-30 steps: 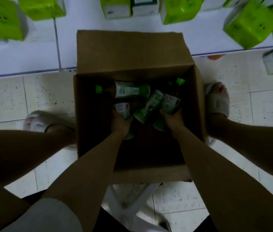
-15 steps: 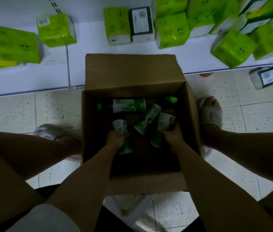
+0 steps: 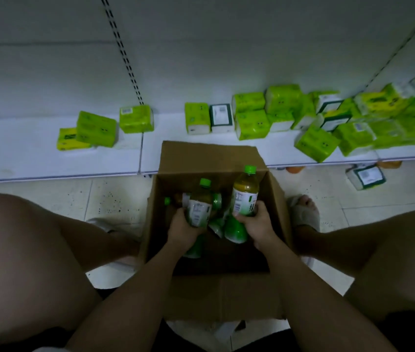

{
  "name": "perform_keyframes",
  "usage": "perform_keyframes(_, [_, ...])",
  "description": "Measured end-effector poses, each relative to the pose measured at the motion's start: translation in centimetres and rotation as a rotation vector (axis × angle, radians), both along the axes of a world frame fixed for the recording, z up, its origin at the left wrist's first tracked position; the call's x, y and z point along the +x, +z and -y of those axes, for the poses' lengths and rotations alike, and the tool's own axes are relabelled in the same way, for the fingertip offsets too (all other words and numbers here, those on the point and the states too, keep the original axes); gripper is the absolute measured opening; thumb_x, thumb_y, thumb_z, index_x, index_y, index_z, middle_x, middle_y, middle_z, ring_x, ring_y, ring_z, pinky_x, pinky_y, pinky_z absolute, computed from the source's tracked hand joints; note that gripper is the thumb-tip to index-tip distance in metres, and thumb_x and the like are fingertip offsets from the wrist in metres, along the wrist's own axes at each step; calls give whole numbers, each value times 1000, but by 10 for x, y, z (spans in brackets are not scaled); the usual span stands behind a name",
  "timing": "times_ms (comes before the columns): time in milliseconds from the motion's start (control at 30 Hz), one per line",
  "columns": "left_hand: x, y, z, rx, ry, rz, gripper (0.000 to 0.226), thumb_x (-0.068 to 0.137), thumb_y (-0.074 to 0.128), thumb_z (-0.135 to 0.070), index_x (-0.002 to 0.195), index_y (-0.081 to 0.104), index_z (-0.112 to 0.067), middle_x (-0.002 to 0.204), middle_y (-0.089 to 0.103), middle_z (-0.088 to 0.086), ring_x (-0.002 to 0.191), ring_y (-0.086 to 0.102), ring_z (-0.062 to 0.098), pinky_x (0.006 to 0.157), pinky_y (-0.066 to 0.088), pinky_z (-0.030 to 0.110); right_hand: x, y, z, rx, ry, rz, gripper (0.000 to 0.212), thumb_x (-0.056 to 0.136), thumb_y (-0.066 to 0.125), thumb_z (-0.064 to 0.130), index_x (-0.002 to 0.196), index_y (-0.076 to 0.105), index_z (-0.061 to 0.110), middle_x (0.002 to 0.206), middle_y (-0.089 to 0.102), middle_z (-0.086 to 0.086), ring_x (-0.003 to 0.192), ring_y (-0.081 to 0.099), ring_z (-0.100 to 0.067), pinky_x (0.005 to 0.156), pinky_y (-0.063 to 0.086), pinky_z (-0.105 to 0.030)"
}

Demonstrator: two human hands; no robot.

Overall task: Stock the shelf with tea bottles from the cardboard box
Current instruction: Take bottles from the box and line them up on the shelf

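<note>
Two bare forearms reach forward between the person's knees into an open cardboard box [image 3: 216,158] standing on the tiled floor [image 3: 115,196]. The left hand [image 3: 183,228] has its fingers curled round a tea bottle [image 3: 200,208], green cap pointing away from the person, the bottle's green base showing below the wrist. Just to its right, the right hand [image 3: 258,223] grips a second tea bottle [image 3: 244,196] by its labelled middle, held nearly upright with the cap above the box's far rim. Between and under the two hands, more bottles [image 3: 216,224] lie loose on the bottom of the box; one lies on its side beyond the left hand, partly hidden by the held bottle. A slippered foot [image 3: 304,208] stands just right of the box, beside the right hand, and another slipper shows to the left. Beyond the box runs a low white shelf [image 3: 23,153], bare straight ahead of the left hand. Green tissue packs [image 3: 251,123] sit farther back on it, piled thickly to the right of the right hand, with a few [image 3: 97,128] off to the left. One pack [image 3: 366,175] lies on the floor at the far right.
</note>
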State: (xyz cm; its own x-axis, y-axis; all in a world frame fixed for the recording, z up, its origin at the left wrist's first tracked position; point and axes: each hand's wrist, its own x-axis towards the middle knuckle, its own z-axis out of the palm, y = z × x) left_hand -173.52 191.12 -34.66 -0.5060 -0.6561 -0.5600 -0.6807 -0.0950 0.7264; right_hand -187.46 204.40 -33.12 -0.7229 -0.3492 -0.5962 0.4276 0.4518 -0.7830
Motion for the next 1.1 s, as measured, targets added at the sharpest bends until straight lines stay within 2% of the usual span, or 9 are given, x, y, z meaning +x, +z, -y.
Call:
perform_keyframes(100, [-4, 35, 1, -111, -3, -105, 78, 69, 85, -24, 135, 44, -17, 129, 59, 3, 121, 55, 23, 101, 47, 43, 2, 32, 6, -87, 43, -59, 49, 79, 76, 8, 119, 49, 17, 119, 63, -4, 112, 60, -27, 95, 51, -46])
perform_keyframes(267, [-16, 107, 17, -262, -39, -315, 72, 67, 86, -24, 129, 49, -17, 121, 62, -3, 110, 60, 15, 92, 51, 31, 1, 103, 18, -287, 87, -192, 46, 81, 74, 5, 116, 50, 24, 105, 62, 7, 95, 61, -9, 77, 51, -24])
perform_keyframes(367, [-19, 154, 32, -366, -66, -407, 71, 64, 87, -26, 123, 49, -21, 110, 63, -5, 96, 62, 10, 76, 50, 19, 0, 139, 21, -383, 81, -262, 42, 81, 73, 2, 109, 53, 25, 109, 67, -2, 100, 67, -18, 80, 57, -31])
perform_keyframes(500, [-21, 221, 54, -520, -76, -510, 67, 63, 88, -21, 119, 51, -23, 100, 63, -5, 82, 61, 3, 66, 49, 17, -8, 194, 22, -421, 136, -384, 52, 80, 76, 5, 121, 50, 21, 108, 66, -6, 93, 66, -12, 75, 58, -27])
perform_keyframes(633, [-29, 298, 77, -617, -50, -625, 63, 63, 88, -21, 114, 53, -24, 93, 63, -9, 80, 61, 2, 74, 52, 23, -23, 254, 24, -426, 225, -508, 59, 76, 80, 13, 127, 50, 23, 120, 64, -3, 112, 61, -22, 92, 55, -45])
perform_keyframes(733, [-37, 355, 90, -707, -11, -761, 59, 65, 87, -21, 113, 52, -21, 94, 64, -10, 81, 61, 0, 71, 50, 16, -35, 299, 31, -465, 271, -592, 59, 75, 81, 17, 125, 53, 28, 121, 64, 0, 118, 59, -21, 98, 52, -46])
perform_keyframes(867, [-45, 424, 100, -824, 9, -902, 63, 68, 84, -31, 121, 52, -16, 107, 64, -3, 92, 65, 11, 77, 55, 22, -45, 357, 43, -564, 300, -691, 52, 78, 77, 11, 124, 56, 23, 121, 67, -1, 117, 61, -20, 99, 52, -46])
perform_keyframes(967, [-50, 462, 108, -874, -10, -939, 66, 68, 81, -39, 123, 52, -18, 113, 64, -5, 102, 63, 10, 86, 54, 25, -48, 392, 54, -622, 315, -742, 42, 82, 73, 9, 115, 58, 31, 117, 69, 0, 112, 64, -19, 97, 53, -47])
perform_keyframes(1100, [-61, 493, 117, -906, -1, -944, 69, 67, 83, -36, 126, 52, -17, 109, 64, -8, 99, 62, 3, 81, 52, 18, -55, 426, 75, -624, 286, -782, 46, 83, 73, 15, 124, 55, 28, 120, 68, 0, 115, 61, -19, 95, 54, -50])
